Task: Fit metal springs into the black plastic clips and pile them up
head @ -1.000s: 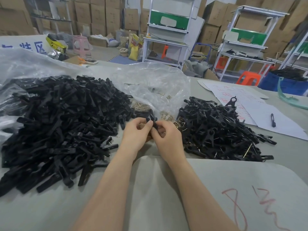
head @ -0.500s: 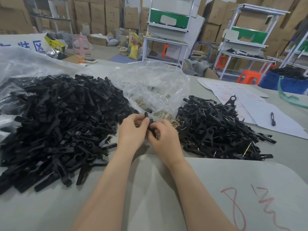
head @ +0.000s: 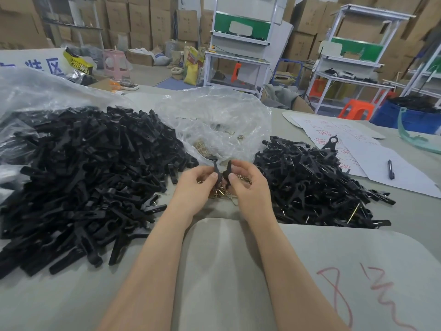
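Between both hands stands a black plastic clip (head: 222, 170), its two arms spread upward in a V. My left hand (head: 194, 187) pinches its left arm and my right hand (head: 249, 186) pinches its right arm. Under the hands lie loose brass springs (head: 220, 193) on the table. A big heap of loose black clip halves (head: 78, 177) fills the left side. On the right sits a smaller pile of assembled clips (head: 315, 185), springs showing in them.
A clear plastic bag (head: 222, 123) with more springs lies behind the hands. White papers with red writing (head: 358, 149) and a pen (head: 390, 172) lie at the right. Another clear bag (head: 28, 91) sits far left. Shelving, stools and boxes stand beyond the table.
The hands have drawn slightly apart and the clip now shows above the fingers with its arms spread in a V; before, the fingers were bunched over it.
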### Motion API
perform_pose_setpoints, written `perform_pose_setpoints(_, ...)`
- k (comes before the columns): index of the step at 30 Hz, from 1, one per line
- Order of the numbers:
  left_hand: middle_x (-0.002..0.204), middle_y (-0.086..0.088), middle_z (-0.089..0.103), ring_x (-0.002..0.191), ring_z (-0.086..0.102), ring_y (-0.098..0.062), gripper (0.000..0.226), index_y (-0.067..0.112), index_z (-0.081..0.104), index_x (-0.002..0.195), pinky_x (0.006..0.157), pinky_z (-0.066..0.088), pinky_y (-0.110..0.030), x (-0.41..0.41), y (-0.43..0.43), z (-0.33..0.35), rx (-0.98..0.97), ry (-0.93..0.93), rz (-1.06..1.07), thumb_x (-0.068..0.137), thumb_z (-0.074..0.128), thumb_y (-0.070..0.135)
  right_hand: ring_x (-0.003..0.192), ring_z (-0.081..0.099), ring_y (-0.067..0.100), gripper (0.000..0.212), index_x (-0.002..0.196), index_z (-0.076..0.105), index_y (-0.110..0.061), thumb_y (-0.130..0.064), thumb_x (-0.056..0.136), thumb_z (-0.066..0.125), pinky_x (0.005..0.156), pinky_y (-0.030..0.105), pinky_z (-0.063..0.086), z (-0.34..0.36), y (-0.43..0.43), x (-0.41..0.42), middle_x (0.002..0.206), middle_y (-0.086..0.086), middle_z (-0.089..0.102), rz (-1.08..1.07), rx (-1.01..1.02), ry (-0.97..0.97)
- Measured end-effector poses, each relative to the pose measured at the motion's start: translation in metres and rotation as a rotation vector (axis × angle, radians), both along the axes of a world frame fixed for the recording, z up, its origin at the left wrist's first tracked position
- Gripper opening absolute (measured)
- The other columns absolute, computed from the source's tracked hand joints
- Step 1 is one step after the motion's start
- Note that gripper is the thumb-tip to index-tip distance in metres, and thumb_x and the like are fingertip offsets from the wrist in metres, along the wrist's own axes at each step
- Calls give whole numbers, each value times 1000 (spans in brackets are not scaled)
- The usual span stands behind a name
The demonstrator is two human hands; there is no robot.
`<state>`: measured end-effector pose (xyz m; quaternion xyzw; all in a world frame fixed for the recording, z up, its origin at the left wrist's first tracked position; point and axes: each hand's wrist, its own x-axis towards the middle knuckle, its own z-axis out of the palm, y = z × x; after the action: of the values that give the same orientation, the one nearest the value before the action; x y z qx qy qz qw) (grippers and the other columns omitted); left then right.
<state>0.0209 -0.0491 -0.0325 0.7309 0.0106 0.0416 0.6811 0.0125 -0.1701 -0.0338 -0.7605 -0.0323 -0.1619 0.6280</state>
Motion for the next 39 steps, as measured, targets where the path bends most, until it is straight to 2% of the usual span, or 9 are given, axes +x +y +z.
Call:
perform_pose_setpoints(5,99,-8,70,97,67,-22,18,8,66,109,94,51,-38,1,0,-1,-53,-4,-9,94,55,7,89,66,1,22,103,63,-17,0,90,58,88,24,53,-1,-2,2,94,-8,68,30,55,17)
perform_pose_setpoints(11,86,-2,70,81,66,-14,17,20,67,92,81,54,-28,3,1,-2,-101,-14,-3,94,56,6,86,68,6,25,95,70,-21,-1,92,54,79,16,51,0,-1,0,89,-9,72,77,15,-11)
perform_pose_setpoints(15,83,-3,70,79,68,-14,13,12,67,98,81,55,-29,3,0,-2,-95,-11,18,93,58,5,94,68,14,18,103,73,-12,-10,93,57,89,30,53,-1,0,0,99,3,73,58,-60,-7)
perform_pose_setpoints(18,95,-12,69,94,68,-27,13,19,64,90,92,53,-41,4,0,-3,-59,3,62,93,57,8,102,64,13,23,114,69,-14,-15,93,60,97,32,48,-2,4,-2,110,4,68,73,-189,-8)
perform_pose_setpoints(23,95,-6,66,98,65,-27,11,18,59,102,95,50,-45,8,3,-5,-2,-21,210,92,59,14,88,58,16,30,118,63,-12,-9,88,61,88,28,45,-7,12,-4,90,2,64,69,-511,-14)
perform_pose_setpoints(27,100,-9,66,101,64,-27,21,9,61,112,97,49,-44,11,9,-4,-74,-44,334,93,57,14,71,51,-1,19,102,68,-20,-26,84,69,70,14,40,6,4,-5,89,-9,63,118,-576,58)
perform_pose_setpoints(29,92,-4,64,96,65,-23,21,7,59,113,93,52,-38,12,9,-4,-159,-45,354,93,56,12,71,50,-2,25,104,69,-26,-34,81,73,63,12,36,14,2,-7,90,-14,58,235,-650,128)
perform_pose_setpoints(33,87,0,60,77,62,-9,14,11,54,109,66,52,-16,11,7,-2,-353,-11,313,96,51,7,89,52,8,23,106,71,-22,-28,85,69,77,19,38,17,8,-9,91,-11,54,319,-905,190)
perform_pose_setpoints(39,84,0,60,75,61,-12,15,15,52,107,68,53,-19,7,4,0,-366,21,232,96,51,5,80,48,15,12,92,69,-14,-24,88,65,70,27,35,0,12,-4,69,-9,50,109,-817,161)
